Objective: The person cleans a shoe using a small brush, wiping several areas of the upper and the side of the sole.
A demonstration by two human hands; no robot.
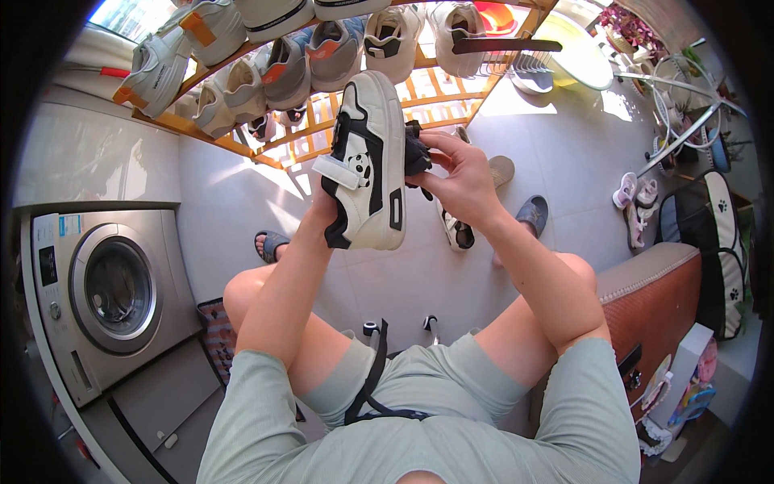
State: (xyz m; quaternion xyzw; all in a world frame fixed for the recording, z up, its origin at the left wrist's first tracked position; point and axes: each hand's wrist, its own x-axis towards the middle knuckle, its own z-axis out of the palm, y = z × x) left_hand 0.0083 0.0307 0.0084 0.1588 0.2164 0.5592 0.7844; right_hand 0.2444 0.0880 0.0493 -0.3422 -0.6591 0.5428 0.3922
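Note:
A white sneaker with black trim point(367, 199) is held up in front of me, turned on its side with its toe pointing away. It has a printed panda on the side and a loose white strap end. My left hand point(323, 204) grips it from the left, its fingers hidden behind the shoe. In my right hand point(462, 175) is a bunched dark cloth point(416, 151), pressed against or very close to the shoe's sole edge. Below my right wrist another white-and-black shoe point(455, 228) stands on the floor, partly covered by the hand.
Ahead is a wooden shoe rack point(444, 97) full of sneakers. A washing machine point(115, 290) stands at left. At right are a brown padded seat point(647, 287), small pink shoes point(638, 209), a metal stand point(677, 133) and a yellow-green basin point(574, 54). A tan shoe sole point(500, 170) shows beyond my right wrist.

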